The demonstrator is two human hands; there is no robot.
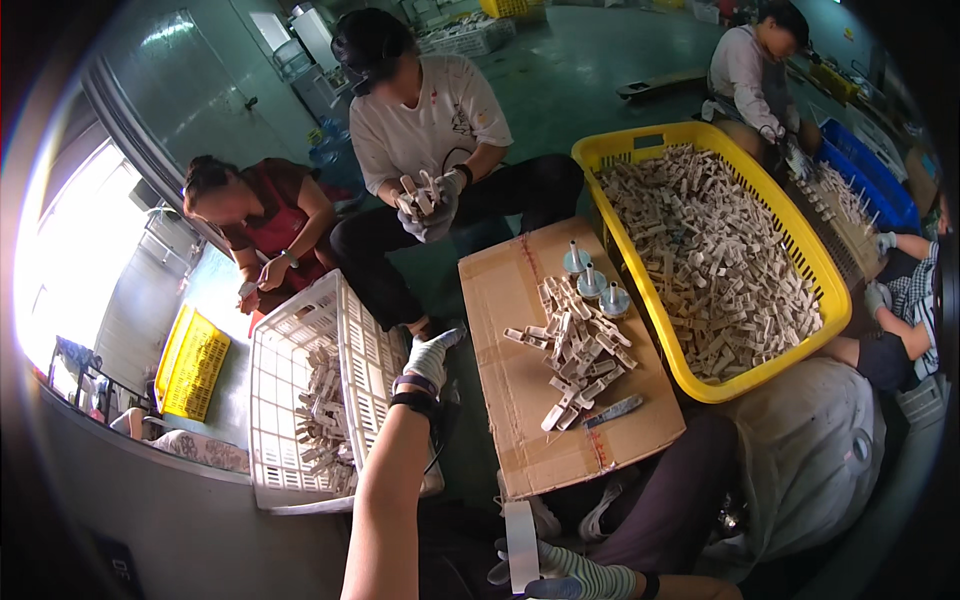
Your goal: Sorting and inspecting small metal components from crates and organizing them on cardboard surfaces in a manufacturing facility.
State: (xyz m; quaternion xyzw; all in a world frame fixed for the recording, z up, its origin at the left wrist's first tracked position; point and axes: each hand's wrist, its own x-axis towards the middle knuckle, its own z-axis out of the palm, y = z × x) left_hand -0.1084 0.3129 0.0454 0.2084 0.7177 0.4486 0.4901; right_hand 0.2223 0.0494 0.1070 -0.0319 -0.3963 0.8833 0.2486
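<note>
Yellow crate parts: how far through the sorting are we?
Done: the white crate holds only a small batch of parts. In hand: the right hand holds a white strip; the left hand reaches over the white crate. Left: a pile on the cardboard, and the yellow crate is nearly full.

There are two yellow baskets: a big one [640, 150] full of pale plastic pieces, too many to count, and a small one [192, 362] far off on the floor. There is one white crate [300, 330] with a small heap of the same pieces inside. One flat cardboard box [520, 400] holds one pile of pieces [578, 350] and three little round spools [592, 282]. One blue bin [870, 170] sits at the back. I can see three other people clearly, maybe one more at the right edge.
</note>
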